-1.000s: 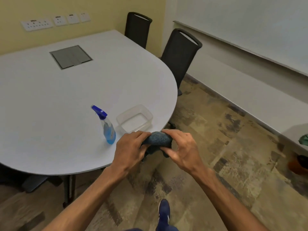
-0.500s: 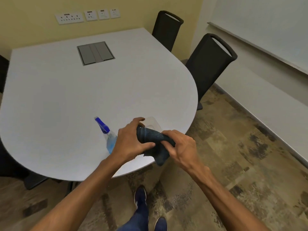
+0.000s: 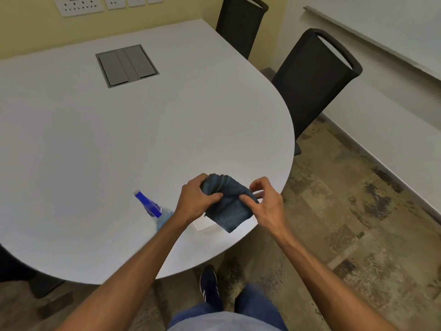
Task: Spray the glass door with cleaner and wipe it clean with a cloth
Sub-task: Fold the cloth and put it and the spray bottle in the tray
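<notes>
Dark blue-grey terry makes up the cloth point(image 3: 226, 207), held up just below the centre of the head view, above the near rim of the white table point(image 3: 119, 144). The left hand point(image 3: 194, 201) grips its bunched upper left corner, the fingers point(image 3: 213, 195) curled round the fabric. The right hand point(image 3: 268, 207) pinches the right edge between thumb and forefinger, and its other fingers point(image 3: 256, 193) are loosely spread. The rest of the cloth hangs in a slack flap.

It looks light, soft and limp, with nothing fragile about it. A folded pad filling the palm would probably wipe better than a hold on one corner.

The spray bottle point(image 3: 155, 212) stands on the table just left of the left wrist, partly hidden by the forearm. Its blue trigger head is plain to see, and the neck below it seems the natural hold. It is likely light, and slippery if wet.

A pale container point(image 3: 202, 226) peeks out beneath the cloth. No glass door is in view.

No label on the bottle can be read. The wall sockets point(image 3: 78, 5) at the upper left are too small to make out any writing.
</notes>
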{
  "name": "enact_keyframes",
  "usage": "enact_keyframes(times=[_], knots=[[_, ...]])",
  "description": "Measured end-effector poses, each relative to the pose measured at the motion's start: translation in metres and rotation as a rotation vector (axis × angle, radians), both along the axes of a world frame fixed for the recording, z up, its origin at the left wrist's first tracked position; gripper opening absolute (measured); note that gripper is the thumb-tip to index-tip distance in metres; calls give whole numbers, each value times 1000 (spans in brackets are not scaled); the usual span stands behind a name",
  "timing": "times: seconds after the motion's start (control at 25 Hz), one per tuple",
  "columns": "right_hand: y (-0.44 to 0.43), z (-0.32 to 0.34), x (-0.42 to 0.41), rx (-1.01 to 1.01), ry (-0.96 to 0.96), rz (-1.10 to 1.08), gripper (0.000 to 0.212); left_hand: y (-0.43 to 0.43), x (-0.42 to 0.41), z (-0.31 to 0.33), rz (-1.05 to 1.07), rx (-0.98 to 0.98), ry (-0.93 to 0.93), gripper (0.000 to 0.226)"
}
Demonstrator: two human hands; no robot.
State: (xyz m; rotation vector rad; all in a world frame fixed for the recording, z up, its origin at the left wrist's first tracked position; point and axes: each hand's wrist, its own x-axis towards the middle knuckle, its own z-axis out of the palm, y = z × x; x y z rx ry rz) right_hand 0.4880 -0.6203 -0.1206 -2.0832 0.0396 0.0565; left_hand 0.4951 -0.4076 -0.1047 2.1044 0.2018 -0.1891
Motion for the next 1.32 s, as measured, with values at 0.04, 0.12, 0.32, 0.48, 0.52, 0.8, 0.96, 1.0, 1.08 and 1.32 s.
enact_keyframes(times=[0.04, 0.12, 0.32, 0.48, 0.52, 0.8, 0.96, 1.0, 1.08, 1.32], knots=[[5, -7, 5, 5, 14, -43, 30, 1, 10, -3, 5, 28, 14, 36], [12, -18, 11, -21, 43, -81, 28, 0, 26, -7, 19, 101, 40, 42], [24, -40, 24, -50, 155, 71, 59, -9, 60, -24, 15, 225, 61, 58], [27, -64, 30, -226, 137, 250, 56, -19, 78, -45, -74, 381, 53, 55], [26, -70, 32, -270, 138, 279, 51, -22, 82, -50, -96, 415, 58, 54], [22, -105, 56, -484, 163, 488, 34, -30, 95, -90, -113, 468, 201, 51], [28, -117, 74, -598, 352, 563, 34, -30, 100, -106, -119, 353, 297, 61], [30, -119, 77, -630, 367, 583, 33, -30, 102, -109, -126, 315, 314, 65], [32, -121, 81, -673, 337, 623, 30, -31, 103, -112, -125, 264, 318, 68], [36, -121, 89, -862, 217, 767, 27, -35, 96, -131, -123, 266, 296, 45]])
